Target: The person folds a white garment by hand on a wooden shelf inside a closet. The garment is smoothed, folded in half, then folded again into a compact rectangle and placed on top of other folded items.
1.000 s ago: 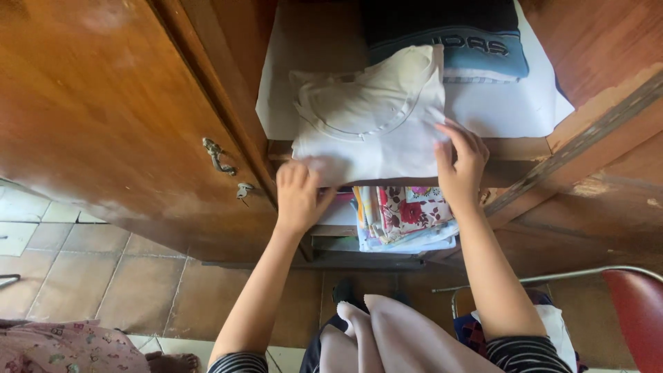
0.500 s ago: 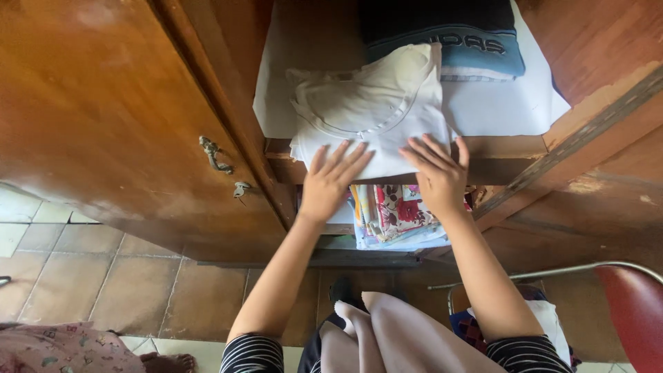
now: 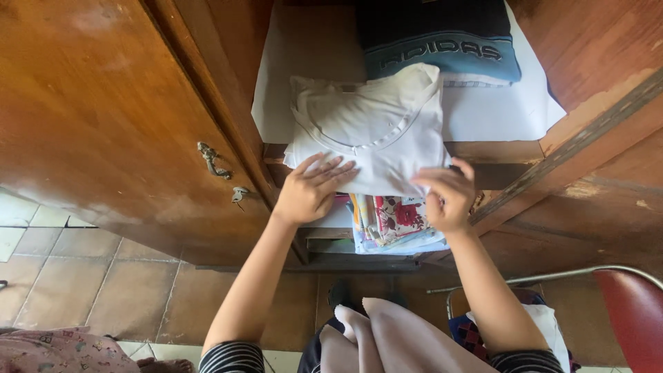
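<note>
My left hand (image 3: 309, 190) lies flat with spread fingers on the near edge of the folded white shirt (image 3: 369, 128), and my right hand (image 3: 447, 198) pinches its near right corner. The shirt hangs partly over the front edge of the wardrobe shelf (image 3: 497, 110), in front of the dark blue folded garment (image 3: 442, 38). I think it can slide off toward the floral fabric stack (image 3: 400, 217) below this shelf, or lose its fold, if I pull the corner unevenly.

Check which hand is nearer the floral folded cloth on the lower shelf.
Right. The right hand sits directly over the floral cloth, fingers pinching the white shirt's front edge just above it. The left hand lies flat on the shirt's left corner, off to the cloth's side.
</note>
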